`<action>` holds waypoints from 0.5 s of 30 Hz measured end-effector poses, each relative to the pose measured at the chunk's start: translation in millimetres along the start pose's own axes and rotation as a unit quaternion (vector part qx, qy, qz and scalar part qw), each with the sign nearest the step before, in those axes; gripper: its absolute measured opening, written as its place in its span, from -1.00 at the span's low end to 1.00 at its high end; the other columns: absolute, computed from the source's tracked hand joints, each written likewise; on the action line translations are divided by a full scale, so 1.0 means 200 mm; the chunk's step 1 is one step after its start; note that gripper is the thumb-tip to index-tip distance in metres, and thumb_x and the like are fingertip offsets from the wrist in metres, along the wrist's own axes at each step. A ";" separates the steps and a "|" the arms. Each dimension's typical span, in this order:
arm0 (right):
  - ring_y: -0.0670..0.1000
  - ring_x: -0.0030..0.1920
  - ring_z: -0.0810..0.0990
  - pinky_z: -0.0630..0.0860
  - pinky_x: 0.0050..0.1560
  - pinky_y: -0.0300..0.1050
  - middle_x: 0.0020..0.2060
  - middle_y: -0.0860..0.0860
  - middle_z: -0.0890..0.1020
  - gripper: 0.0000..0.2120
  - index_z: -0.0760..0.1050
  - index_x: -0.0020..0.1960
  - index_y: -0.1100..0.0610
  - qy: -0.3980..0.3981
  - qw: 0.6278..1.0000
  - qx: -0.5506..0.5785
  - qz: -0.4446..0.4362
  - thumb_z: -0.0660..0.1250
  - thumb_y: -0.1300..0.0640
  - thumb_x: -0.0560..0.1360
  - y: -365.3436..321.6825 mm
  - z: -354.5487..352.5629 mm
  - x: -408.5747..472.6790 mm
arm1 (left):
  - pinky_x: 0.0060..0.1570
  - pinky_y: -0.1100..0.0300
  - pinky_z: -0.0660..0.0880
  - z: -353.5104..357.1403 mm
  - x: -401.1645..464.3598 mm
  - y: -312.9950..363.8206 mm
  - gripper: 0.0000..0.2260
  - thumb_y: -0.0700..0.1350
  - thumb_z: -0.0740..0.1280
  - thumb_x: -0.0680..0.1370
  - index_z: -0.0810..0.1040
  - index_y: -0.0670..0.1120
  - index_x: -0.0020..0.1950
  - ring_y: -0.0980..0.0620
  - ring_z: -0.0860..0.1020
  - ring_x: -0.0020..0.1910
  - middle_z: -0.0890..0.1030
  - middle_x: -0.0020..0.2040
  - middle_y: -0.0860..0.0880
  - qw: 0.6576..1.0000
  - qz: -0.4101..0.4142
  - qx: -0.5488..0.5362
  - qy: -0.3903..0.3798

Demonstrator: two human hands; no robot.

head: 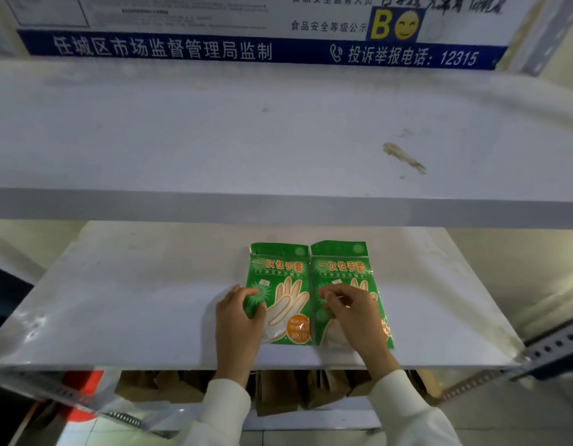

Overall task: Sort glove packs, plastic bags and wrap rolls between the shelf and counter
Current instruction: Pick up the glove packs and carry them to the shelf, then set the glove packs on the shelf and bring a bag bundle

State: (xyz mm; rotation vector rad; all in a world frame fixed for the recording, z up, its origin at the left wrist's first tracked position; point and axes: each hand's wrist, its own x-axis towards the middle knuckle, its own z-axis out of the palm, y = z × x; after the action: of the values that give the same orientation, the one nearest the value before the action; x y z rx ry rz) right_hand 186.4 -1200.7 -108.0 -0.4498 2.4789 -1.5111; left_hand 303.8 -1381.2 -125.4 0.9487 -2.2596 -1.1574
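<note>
Two green glove packs lie flat, side by side and touching, on the white middle shelf. My left hand rests on the lower left corner of the left glove pack, thumb curled over its edge. My right hand presses down on the middle of the right glove pack, fingers bent. Each pack shows an orange hand outline and orange lettering. White sleeves cover both wrists. No plastic bags or wrap rolls are in view.
A white upper shelf with a brown smear juts out above. A blue and white notice hangs on the wall behind. Brown paper bags and a red object sit below. Perforated metal uprights stand at right.
</note>
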 end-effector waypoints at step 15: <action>-0.03 -0.21 0.73 0.69 -0.14 -0.11 -0.19 0.04 0.78 -0.82 0.72 0.01 0.14 0.147 0.978 0.138 0.057 0.37 0.32 0.62 0.31 -0.40 -0.61 | -0.03 0.25 0.60 0.18 -0.48 0.21 -0.77 -0.26 0.44 0.57 0.66 0.11 -0.05 0.16 0.68 -0.08 0.70 -0.10 0.21 0.972 0.143 -0.165 -0.081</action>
State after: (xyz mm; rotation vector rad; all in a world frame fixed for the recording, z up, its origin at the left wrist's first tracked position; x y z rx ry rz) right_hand 263.8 -1063.7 -123.9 -0.0356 2.3918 -1.9539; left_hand 330.3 -1274.1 -117.3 0.3983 -2.1391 -1.4565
